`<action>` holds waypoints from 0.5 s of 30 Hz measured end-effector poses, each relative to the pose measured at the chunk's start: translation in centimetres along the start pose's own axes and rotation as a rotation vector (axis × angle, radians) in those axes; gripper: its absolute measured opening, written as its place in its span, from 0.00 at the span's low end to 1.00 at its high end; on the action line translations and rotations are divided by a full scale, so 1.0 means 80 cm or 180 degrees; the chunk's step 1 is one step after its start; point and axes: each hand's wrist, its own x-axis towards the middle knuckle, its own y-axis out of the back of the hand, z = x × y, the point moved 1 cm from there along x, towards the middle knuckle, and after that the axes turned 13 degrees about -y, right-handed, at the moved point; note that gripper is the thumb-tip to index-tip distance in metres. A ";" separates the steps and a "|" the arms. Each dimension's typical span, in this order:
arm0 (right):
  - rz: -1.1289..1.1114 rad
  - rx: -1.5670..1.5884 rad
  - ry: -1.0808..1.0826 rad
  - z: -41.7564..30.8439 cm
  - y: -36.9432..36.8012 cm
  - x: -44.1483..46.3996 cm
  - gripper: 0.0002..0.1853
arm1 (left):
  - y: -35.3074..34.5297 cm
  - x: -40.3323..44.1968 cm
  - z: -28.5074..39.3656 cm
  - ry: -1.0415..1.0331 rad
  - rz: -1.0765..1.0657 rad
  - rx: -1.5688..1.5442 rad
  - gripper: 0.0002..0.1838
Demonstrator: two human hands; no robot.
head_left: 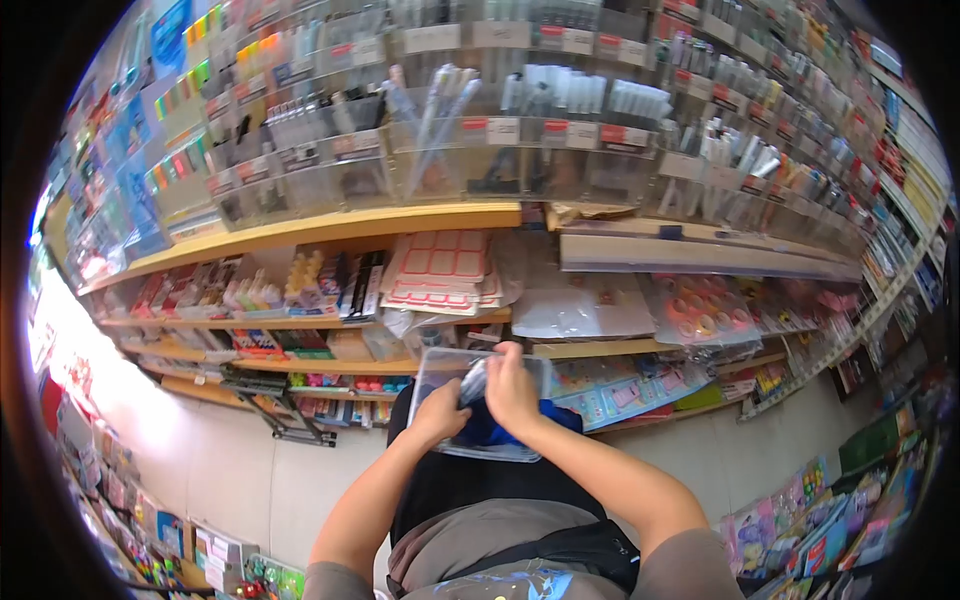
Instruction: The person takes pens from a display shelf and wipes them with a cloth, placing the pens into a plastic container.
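A clear plastic bin [512, 453] rests on my lap, with something dark blue [481, 428] in its lower part. Over the bin, my left hand [441, 411] is closed with its thumb and fingers at a small silvery-clear packet [474, 381]. My right hand [511, 388] touches the same packet from the other side, its fingers bent and pointing up. What exactly the packet contains is too blurred to tell. Part of the right hand's grip is hidden behind its own back.
Pen racks [490, 150] with price tags stand ahead above a wooden shelf [330, 232]. Label sheets [440, 262] and a bag of tape rolls [698, 308] lie beneath. A black folding step [282, 405] stands left on the tiled floor [340, 462]. Goods flank both sides behind.
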 end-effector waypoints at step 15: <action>-0.1598 -0.1874 0.0082 0.028 0.019 0.000 0.21 | 0.021 -0.007 0.046 -0.0053 0.0623 -0.0107 0.15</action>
